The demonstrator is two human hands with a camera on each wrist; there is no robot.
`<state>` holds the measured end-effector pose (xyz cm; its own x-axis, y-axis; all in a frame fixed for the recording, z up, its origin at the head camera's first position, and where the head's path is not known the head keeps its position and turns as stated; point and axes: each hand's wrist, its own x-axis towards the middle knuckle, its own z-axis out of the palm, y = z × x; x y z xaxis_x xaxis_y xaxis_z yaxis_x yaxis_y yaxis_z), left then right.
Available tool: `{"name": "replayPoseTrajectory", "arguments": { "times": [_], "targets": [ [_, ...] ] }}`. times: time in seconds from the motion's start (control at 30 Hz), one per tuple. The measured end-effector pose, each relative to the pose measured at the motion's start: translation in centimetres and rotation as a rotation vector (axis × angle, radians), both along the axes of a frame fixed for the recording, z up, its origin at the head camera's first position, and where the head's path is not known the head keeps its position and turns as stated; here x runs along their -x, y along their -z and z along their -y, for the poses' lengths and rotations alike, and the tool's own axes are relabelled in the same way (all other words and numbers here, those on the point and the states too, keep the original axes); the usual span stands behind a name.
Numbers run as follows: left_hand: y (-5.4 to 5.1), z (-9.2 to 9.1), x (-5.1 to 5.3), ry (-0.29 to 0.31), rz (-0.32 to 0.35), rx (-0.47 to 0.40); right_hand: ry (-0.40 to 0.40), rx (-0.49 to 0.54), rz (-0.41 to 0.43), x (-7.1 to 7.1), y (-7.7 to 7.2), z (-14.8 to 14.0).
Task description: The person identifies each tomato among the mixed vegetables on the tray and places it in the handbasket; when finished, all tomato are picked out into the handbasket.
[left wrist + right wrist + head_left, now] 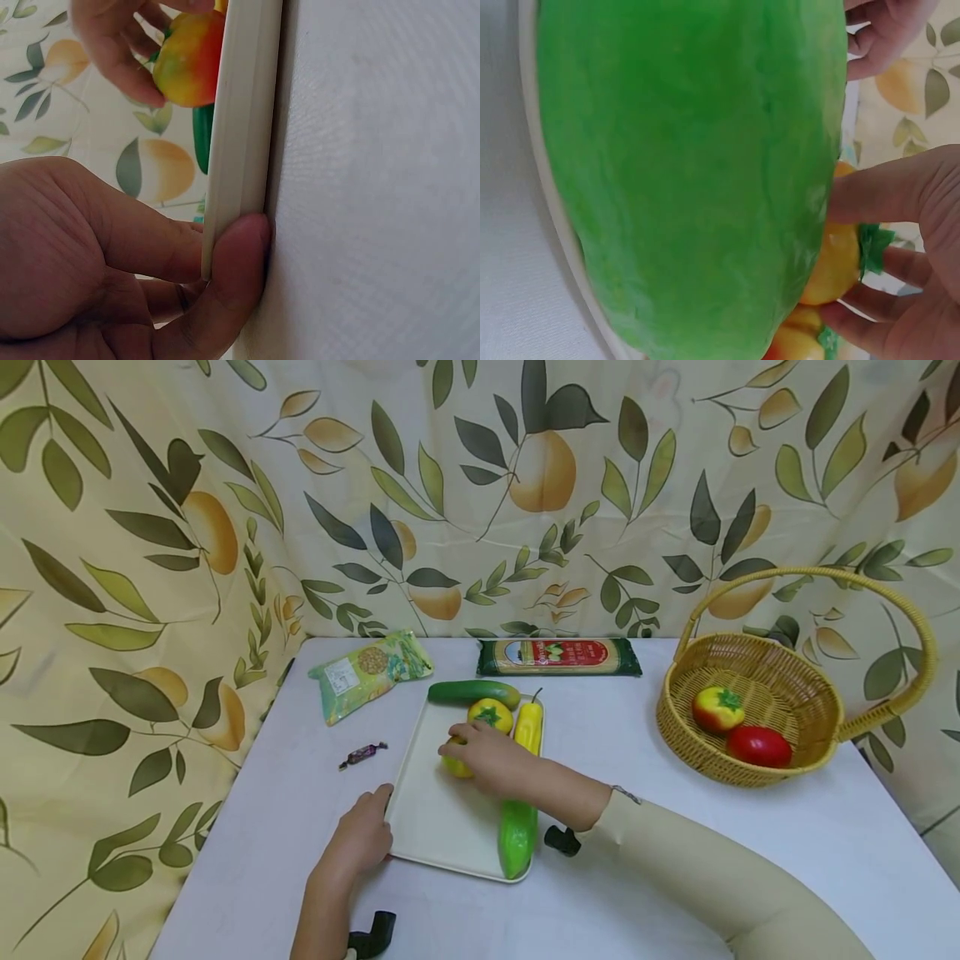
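Observation:
My left hand point(363, 831) pinches the left edge of a cream rectangular tray point(442, 827), thumb above the rim and a finger below. Over the tray, my right hand point(491, 758) grips a yellow-and-red tomato-like fruit point(455, 766), with thumb and fingers around it; the hand partly hides it. A similar fruit point(491, 714) sits just behind. At the tray's far end lies a dark green cucumber point(468, 693). Along the right side are a yellow pepper point(528, 727) and a long bright green vegetable point(517, 839), which fills much of the right wrist view.
On the right stands a wicker basket point(697, 760) with a tall handle, holding a yellow-red fruit point(717, 708) and a red one point(759, 747). Behind the tray lie a green-yellow packet point(371, 672) and a long noodle-like packet point(558, 657). A wrapped candy point(363, 755) lies left.

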<state>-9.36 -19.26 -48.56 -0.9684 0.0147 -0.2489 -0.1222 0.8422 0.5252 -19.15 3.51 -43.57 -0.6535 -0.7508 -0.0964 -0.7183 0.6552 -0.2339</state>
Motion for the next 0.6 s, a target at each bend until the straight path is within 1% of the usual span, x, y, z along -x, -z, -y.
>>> {"name": "replayPoseTrajectory", "arguments": {
  "times": [0.13, 0.4, 0.5, 0.6],
  "targets": [
    [-0.09, 0.03, -0.01, 0.002, 0.001, -0.007, 0.001, -0.014, -0.016, 0.03, 0.18, 0.05],
    [-0.06, -0.05, -0.03, -0.003, 0.009, 0.002, 0.023, 0.04, 0.002, 0.0, 0.41, -0.1],
    [-0.05, -0.11, 0.05, -0.008, 0.018, 0.003, 0.042, 0.081, 0.043, 0.02, 0.12, -0.16],
    [-0.08, -0.09, 0.13, -0.008, 0.031, 0.007, 0.062, 0.16, 0.114, 0.07, -0.27, -0.31]
  ]
}}
